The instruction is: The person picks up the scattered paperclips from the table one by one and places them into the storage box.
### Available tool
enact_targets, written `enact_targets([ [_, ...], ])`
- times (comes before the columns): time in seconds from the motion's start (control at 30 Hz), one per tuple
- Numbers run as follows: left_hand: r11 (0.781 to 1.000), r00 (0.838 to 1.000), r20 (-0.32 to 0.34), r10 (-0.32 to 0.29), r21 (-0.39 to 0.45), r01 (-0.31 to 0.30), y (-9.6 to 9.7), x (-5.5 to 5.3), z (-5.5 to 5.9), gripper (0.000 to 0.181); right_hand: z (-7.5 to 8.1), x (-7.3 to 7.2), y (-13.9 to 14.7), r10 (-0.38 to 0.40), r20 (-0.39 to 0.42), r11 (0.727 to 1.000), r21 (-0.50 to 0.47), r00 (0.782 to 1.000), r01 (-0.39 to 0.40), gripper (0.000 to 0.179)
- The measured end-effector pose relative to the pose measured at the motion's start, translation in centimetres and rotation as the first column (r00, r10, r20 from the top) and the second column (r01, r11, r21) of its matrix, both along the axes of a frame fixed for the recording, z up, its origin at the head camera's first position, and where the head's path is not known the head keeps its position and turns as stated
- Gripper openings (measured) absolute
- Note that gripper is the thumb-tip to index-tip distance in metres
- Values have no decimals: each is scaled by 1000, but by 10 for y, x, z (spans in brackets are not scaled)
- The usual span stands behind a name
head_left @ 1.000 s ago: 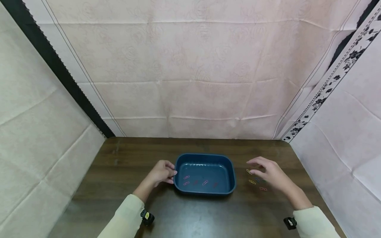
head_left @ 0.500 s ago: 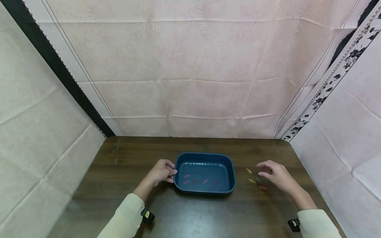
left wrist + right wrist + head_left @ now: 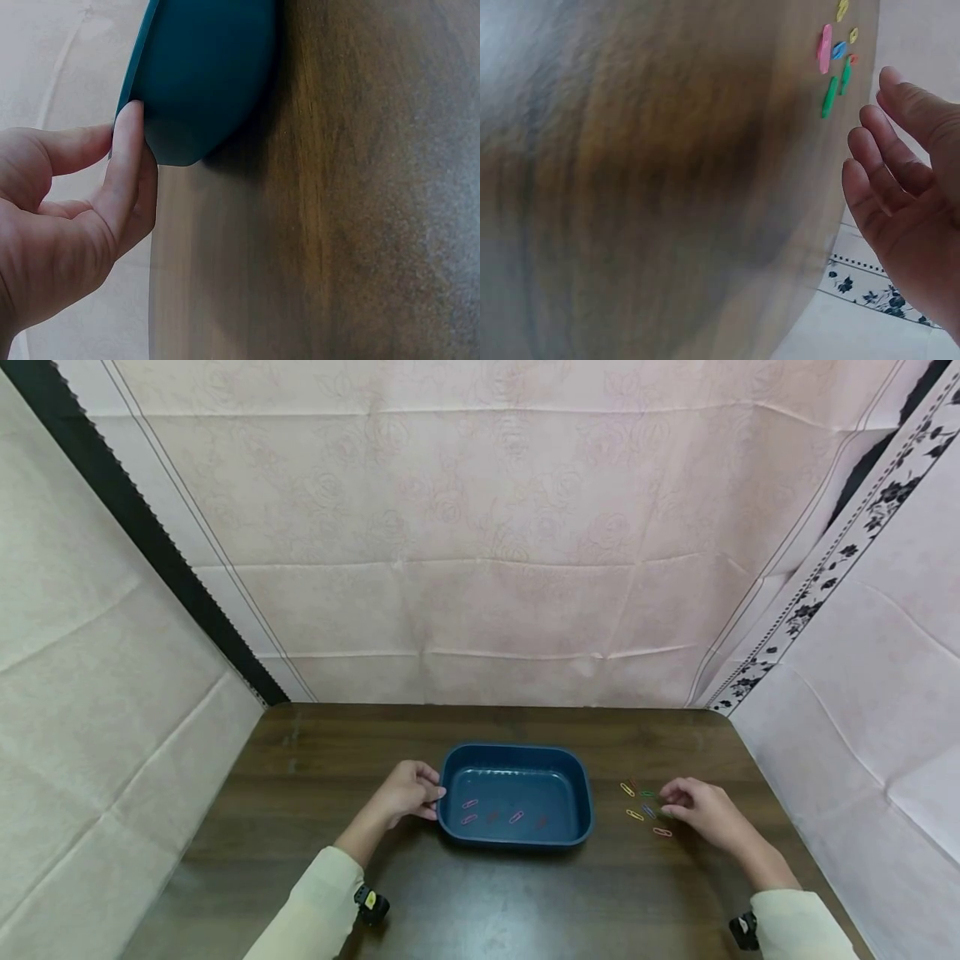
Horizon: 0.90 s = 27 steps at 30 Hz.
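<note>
A dark blue rectangular tray (image 3: 515,842) stands on the table. My left hand (image 3: 407,791) pinches its left rim; in the left wrist view the thumb and fingers (image 3: 127,142) meet at the tray's edge. Inside the tray lie several pink and red paper clips, one of them a pink paper clip (image 3: 517,817). Right of the tray, several loose paper clips are scattered: a yellow paper clip (image 3: 634,815), a blue paper clip (image 3: 648,811), a pink paper clip (image 3: 824,49) and a green paper clip (image 3: 829,97) among them. My right hand (image 3: 701,810) hovers beside these, fingers loosely bent, nothing visible between them.
The brown wooden table (image 3: 315,827) has a light patterned cloth (image 3: 480,543) hanging behind its far edge. White cloths (image 3: 862,677) flank it on both sides. A black wrist camera (image 3: 371,907) sits at each sleeve cuff.
My right hand has drawn back to the right and slightly toward me, uncovering more of the loose paper clips, and its fingers have come closer together. The left hand and tray stay put.
</note>
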State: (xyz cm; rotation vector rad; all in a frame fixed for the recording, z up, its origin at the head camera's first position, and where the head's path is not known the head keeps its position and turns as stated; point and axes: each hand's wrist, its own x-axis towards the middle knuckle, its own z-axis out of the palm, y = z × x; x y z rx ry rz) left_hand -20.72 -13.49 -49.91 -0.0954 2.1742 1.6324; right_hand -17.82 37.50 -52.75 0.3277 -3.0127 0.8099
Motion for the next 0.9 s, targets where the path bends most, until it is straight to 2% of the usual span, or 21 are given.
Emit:
enact_targets([
  [0.17,1000,1000,7,-2,-5,2,-1,0,0,22,-6,0,4,2,26,1000,20,1000,-3,11],
  [0.37,1000,1000,9,-4,-9,4,-1,0,1,22,-13,-2,8,6,20,999,52,1000,-7,8],
  [0.9,1000,1000,15,4,-16,-4,0,0,2,23,-20,-7,10,11,6,997,80,1000,-12,15],
])
